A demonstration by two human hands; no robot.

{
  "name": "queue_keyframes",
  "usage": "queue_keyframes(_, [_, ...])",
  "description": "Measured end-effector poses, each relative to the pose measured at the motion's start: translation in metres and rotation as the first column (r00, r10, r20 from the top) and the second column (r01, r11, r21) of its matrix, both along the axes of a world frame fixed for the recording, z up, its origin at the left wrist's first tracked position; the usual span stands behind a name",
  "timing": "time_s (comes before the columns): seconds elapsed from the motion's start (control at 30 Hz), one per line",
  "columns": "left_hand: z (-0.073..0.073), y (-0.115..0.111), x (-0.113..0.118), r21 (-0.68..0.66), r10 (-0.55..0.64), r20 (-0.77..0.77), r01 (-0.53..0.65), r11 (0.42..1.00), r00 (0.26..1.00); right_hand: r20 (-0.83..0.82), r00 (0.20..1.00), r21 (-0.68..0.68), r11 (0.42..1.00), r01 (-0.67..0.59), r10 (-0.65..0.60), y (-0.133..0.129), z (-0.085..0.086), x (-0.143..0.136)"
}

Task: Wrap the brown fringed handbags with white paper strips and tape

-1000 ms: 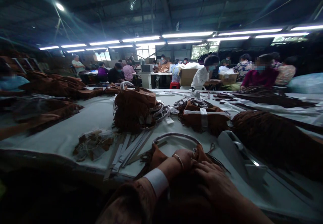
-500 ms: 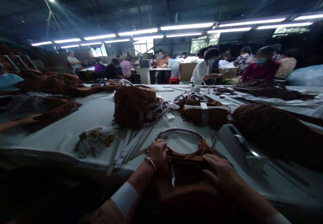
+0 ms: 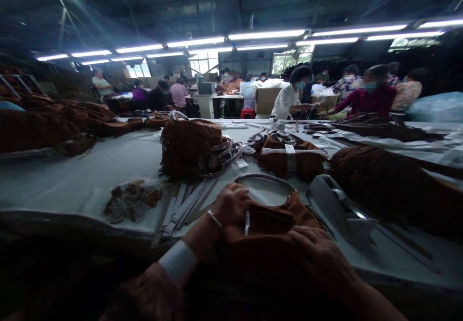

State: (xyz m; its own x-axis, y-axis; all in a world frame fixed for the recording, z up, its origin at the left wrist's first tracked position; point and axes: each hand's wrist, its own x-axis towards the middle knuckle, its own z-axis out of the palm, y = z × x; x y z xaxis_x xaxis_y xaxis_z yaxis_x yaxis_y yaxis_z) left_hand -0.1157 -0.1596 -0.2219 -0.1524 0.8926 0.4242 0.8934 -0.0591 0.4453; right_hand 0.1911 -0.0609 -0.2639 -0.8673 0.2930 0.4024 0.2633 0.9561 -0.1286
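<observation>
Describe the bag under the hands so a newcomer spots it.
Find the pale table. At its near edge, between flat strips and a grey tape dispenser, is a brown bag, curved handle facing away. Unlike the other bags behind, this one has the left hand and right hand on it.

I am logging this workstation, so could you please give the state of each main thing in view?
Brown bag: mouth apparently open, handle arched beyond it.
Left hand: fingers bent on the bag's left side.
Right hand: resting on the bag's right side.
Grey dispenser: upright, untouched.
Flat strips: loosely fanned.
Small brown pieces: heaped.
Tube lights: lit.
</observation>
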Motion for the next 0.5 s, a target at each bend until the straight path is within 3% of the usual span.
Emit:
queue_keyframes(0.1, [-0.009, -0.056, 0.024, 0.003, -0.281, -0.041, 0.282, 0.96, 0.959, -0.082, 0.995, 0.144, 0.988, -0.05, 0.062, -0.008, -0.01, 0.001])
queue_keyframes(0.2, [-0.034, -0.091, 0.038, -0.01, -0.303, -0.137, 0.305, 0.952, 0.943, -0.131, 0.988, 0.191, 0.98, -0.058, 0.084, -0.024, -0.016, -0.003])
queue_keyframes(0.33, [-0.061, -0.098, 0.034, -0.025, -0.283, -0.236, 0.285, 0.958, 0.93, -0.146, 0.988, 0.105, 0.994, -0.037, 0.052, -0.032, -0.02, -0.01])
queue_keyframes(0.5, [-0.068, -0.083, 0.024, -0.027, -0.232, -0.145, 0.23, 0.973, 0.962, -0.103, 0.994, -0.132, 0.991, 0.026, -0.039, -0.019, -0.021, -0.01])
